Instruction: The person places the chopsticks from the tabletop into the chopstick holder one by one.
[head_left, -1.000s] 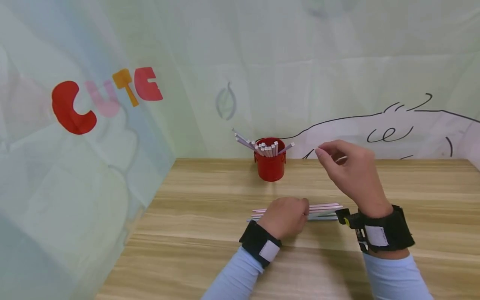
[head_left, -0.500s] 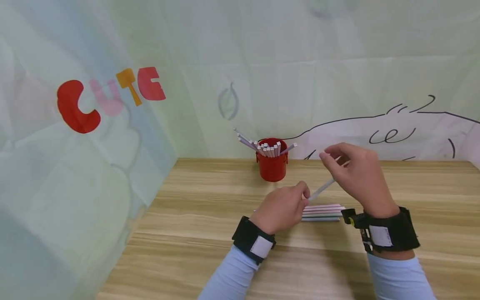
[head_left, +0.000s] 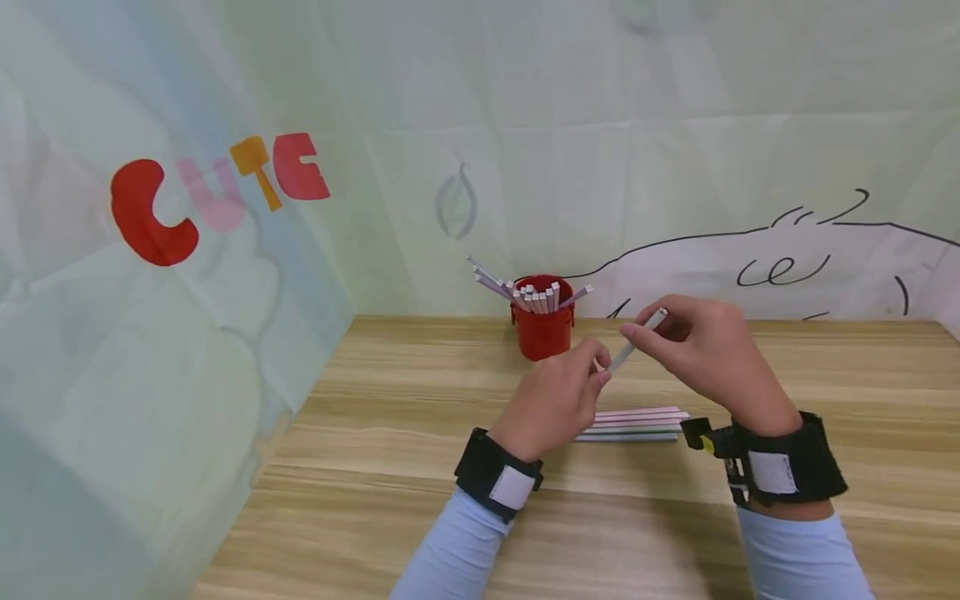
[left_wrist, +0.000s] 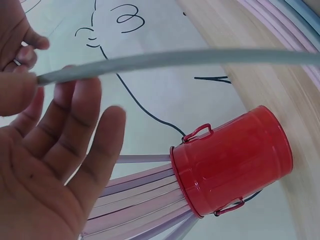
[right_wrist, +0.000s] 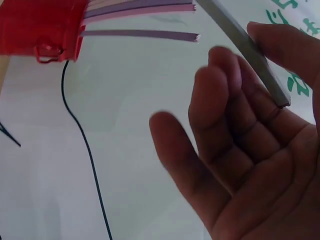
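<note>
A thin grey-green stick (left_wrist: 165, 62) with a square end slants between the two hands. One end of it is pinched between the thumb and fingers of my left hand (head_left: 551, 400), above the table. My right hand (head_left: 701, 350) has the other end between its thumb and curled fingers; the stick's tip (right_wrist: 282, 102) shows over the palm. Below the hands lies a row of pink, white, green and blue sticks (head_left: 637, 423), its left part hidden by the left hand. Just behind the left hand stands a red bucket (head_left: 543, 333) with several pale sticks (head_left: 536, 300) poking out.
The wooden tabletop (head_left: 360, 500) ends at a printed cloth backdrop (head_left: 570, 183) behind the bucket. Another cloth wall (head_left: 135, 375) with coloured letters borders the left side. The bucket's small side handles (left_wrist: 200, 131) stick out.
My left hand has risen from the row and picked up a stick, bringing it up toward my right hand. The stick's far end now lies within the right hand's fingers.
</note>
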